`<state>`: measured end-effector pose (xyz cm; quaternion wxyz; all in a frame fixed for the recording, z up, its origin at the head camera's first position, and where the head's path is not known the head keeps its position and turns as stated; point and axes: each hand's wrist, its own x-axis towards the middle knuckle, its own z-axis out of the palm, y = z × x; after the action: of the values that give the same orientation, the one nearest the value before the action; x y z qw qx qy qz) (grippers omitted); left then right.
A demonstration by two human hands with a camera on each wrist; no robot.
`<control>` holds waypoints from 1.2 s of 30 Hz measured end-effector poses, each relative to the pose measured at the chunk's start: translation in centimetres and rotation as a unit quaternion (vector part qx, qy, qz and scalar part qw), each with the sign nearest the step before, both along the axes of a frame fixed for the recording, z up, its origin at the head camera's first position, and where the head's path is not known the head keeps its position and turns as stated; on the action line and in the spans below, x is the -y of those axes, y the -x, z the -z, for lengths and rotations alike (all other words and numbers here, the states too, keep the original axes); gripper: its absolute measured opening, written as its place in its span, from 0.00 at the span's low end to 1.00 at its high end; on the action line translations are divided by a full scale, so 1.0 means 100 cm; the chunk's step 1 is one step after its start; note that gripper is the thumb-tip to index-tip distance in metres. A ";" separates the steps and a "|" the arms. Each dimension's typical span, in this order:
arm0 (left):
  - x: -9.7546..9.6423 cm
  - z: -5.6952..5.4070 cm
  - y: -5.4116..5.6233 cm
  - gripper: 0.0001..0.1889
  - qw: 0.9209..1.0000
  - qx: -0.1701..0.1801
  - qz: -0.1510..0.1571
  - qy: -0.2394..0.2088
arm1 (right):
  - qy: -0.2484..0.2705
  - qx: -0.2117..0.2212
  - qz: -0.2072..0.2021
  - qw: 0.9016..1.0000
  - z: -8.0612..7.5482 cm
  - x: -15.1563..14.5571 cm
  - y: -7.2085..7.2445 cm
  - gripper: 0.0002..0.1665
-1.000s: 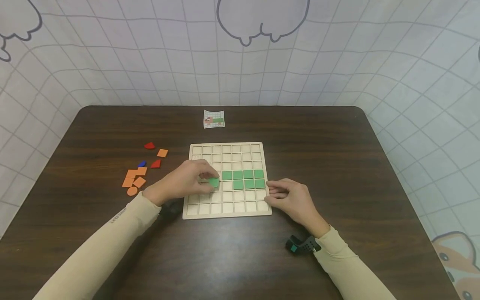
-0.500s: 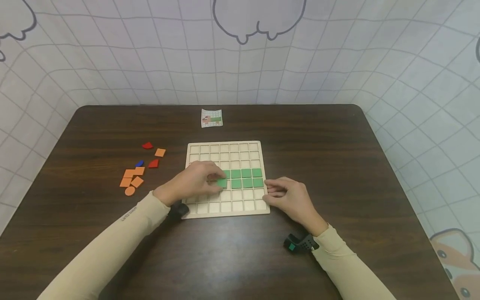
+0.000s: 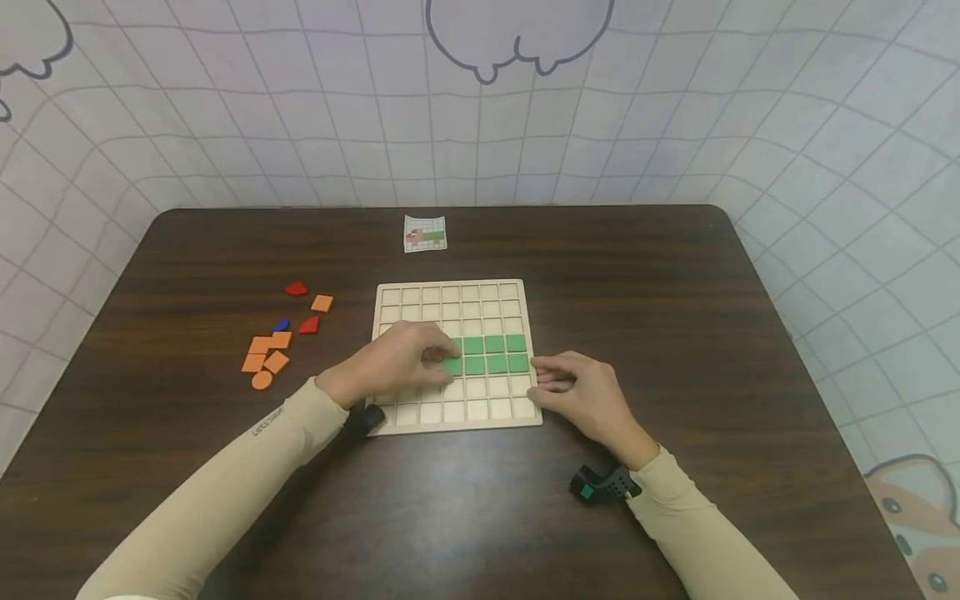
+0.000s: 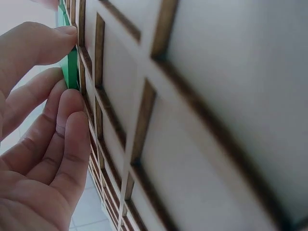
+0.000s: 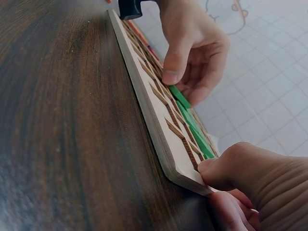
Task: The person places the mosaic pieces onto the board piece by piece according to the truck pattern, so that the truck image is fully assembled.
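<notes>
A pale wooden grid board [image 3: 476, 412] lies flat, with two rows of green square tiles [image 3: 495, 343] across its middle right. My left hand [image 3: 393, 358] pinches a green square tile [image 3: 452, 367] between thumb and fingers, at the left end of the lower green row. The left wrist view shows this tile's edge [image 4: 72, 72] right at the grid ribs. My right hand [image 3: 588, 400] grips the board's right edge; in the right wrist view its thumb [image 5: 216, 168] lies on the rim and its fingers are lower, at the board's side. The left hand covers several cells.
Left of the board lie several orange squares [image 3: 253, 363], an orange circle [image 3: 262, 380], a blue piece [image 3: 281, 325] and two red quarter-round pieces [image 3: 309, 325]. A small card with a coloured grid picture [image 3: 425, 234] lies behind the board on the dark wooden table [image 3: 660, 292].
My left hand has carried the green tile rightward, from over the board's left part to the end of the lower green row. My right hand keeps its grip at the board's edge.
</notes>
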<state>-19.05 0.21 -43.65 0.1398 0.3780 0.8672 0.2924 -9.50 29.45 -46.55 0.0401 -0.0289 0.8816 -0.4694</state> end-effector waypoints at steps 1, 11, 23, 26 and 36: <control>0.000 0.000 0.000 0.14 1.000 0.001 0.001 -0.001 | 0.001 0.000 0.000 1.000 0.000 0.000 0.000 0.23; -0.001 0.001 0.001 0.14 1.000 0.000 0.001 -0.001 | -0.005 -0.003 0.002 1.000 -0.001 0.001 0.000 0.23; 0.002 -0.002 0.002 0.14 1.000 -0.005 0.005 0.000 | -0.006 -0.010 -0.004 1.000 -0.002 0.002 0.002 0.23; 0.002 -0.001 0.002 0.13 1.000 -0.004 0.006 -0.002 | -0.010 -0.010 -0.001 1.000 -0.002 0.002 0.002 0.23; 0.004 -0.003 0.001 0.13 1.000 -0.002 0.005 0.005 | -0.001 -0.008 -0.003 1.000 0.000 0.001 0.000 0.23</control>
<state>-19.14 -0.20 -43.32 0.1418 0.3820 0.8670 0.2869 -9.53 29.34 -46.53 0.0349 -0.0355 0.8821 -0.4684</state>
